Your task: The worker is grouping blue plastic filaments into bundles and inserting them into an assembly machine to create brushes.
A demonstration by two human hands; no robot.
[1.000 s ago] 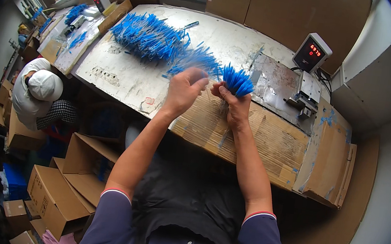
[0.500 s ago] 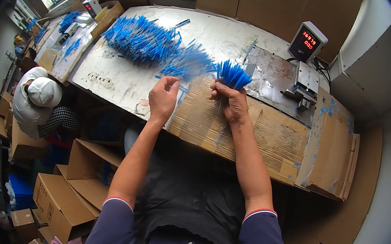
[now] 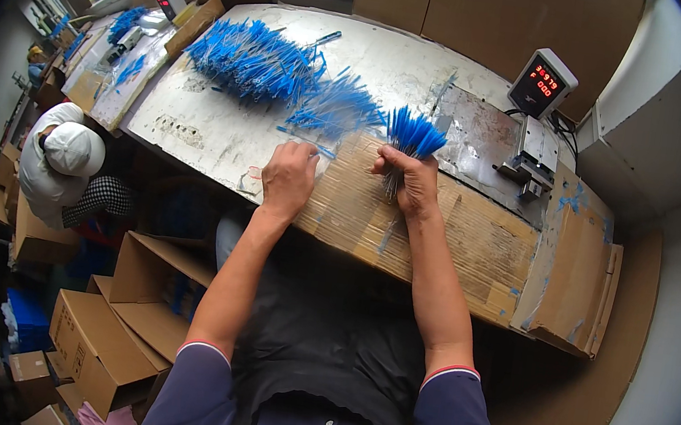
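Head cam: right hand (image 3: 412,181) is wrapped snugly around a blue-tipped bundle (image 3: 414,134), thin sticks with the blue ends poking up and the pale, skinny ends hanging out below, held over the far side of a corrugated cardboard sheet (image 3: 456,244). Left hand (image 3: 289,179) is just left of that sheet, near side of the white tabletop (image 3: 207,124), fingers half curled by a loose blue stick (image 3: 307,141); can't tell if it's actually pinching anything. Farther back there's a big messy blue heap (image 3: 253,62) on the left, and a thinner pile (image 3: 338,109) just right of it, between the heap and the bundle. Over on the right, a metal plate (image 3: 478,132) lies flat past the cardboard, with a boxy display (image 3: 543,83) with red digits beyond it. Someone in a white cap (image 3: 76,148) is off to the left, too.
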